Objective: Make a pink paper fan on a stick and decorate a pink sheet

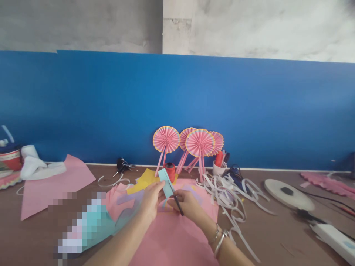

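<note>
My left hand [151, 199] is closed on a small light blue piece of paper [163, 176], raised above the table. My right hand [190, 205] grips black-handled scissors [179, 208], whose thin blade lies along the blue paper. Underneath both hands spreads a large pink paper sheet [169, 240]. Scraps of yellow paper [144, 181] and lilac paper lie just beyond my left hand. A red spool of thread [169, 172] stands directly behind the blue paper. Part of the scissors is hidden by my right fingers.
Pleated pink paper fans [200, 142] lean by the blue panel [111, 107]. Curled white strips [229, 192] lie right of my hands, near a white cup [219, 169] of tools. Farther right are a round white disc [288, 194] and a power strip [335, 240]. Keys [123, 165] lie behind.
</note>
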Demonstrator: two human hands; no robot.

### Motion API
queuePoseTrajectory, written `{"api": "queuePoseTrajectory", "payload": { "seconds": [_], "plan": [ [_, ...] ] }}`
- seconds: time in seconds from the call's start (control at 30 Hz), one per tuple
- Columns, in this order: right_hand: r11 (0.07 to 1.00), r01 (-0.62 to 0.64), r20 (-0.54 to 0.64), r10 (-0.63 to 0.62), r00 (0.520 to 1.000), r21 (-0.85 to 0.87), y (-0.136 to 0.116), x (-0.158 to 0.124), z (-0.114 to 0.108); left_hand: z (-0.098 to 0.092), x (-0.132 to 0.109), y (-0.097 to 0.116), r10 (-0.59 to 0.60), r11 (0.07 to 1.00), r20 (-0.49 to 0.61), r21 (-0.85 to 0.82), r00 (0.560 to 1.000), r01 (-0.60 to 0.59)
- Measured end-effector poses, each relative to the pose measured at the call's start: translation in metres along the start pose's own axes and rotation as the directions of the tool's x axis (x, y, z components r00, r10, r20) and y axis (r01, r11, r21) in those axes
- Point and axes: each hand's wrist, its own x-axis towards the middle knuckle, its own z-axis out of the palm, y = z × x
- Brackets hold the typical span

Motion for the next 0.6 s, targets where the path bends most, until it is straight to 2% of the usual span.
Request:
{"api": "queuePoseTrajectory", "payload": {
  "seconds": [0.2, 0.6],
  "plan": [
    [1.0, -0.028, -0.012, 0.028, 1.0, 0.006, -0.003, -0.0006, 0.001, 0.0014, -0.0014, 0.0013, 0.001, 1.0, -0.001, 0.007, 1.0, -0.001],
    [0.998, 0.017, -0.036, -0.019, 0.999, -0.059, 0.0044, 0.0008, 0.0003, -0.0001, -0.0014, 0.0004, 0.0, 1.0, 0.022, 0.012, 1.0, 0.0]
  ]
}}
